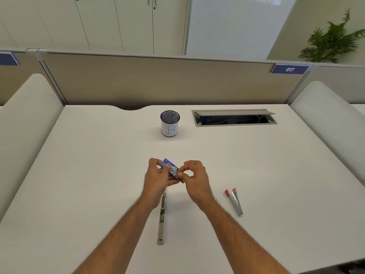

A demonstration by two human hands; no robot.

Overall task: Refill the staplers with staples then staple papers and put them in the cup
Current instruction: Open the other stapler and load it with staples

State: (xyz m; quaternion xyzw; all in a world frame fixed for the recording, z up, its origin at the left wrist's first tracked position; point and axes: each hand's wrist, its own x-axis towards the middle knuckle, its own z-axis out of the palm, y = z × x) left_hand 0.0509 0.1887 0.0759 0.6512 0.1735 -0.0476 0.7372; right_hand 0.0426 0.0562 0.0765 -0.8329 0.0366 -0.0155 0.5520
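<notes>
My left hand grips a small blue staple box above the middle of the white desk. My right hand pinches the box's open right end with thumb and forefinger. Below the hands a metal stapler lies swung fully open in a long line; its far end is hidden under my left hand. A second stapler with pink ends lies to the right, partly open. A black mesh cup wrapped in white paper marked "B" stands upright at the back centre. No papers are in view.
An open cable tray is set into the desk at the back right. A beige partition rises behind the desk, and padded side panels flank it left and right.
</notes>
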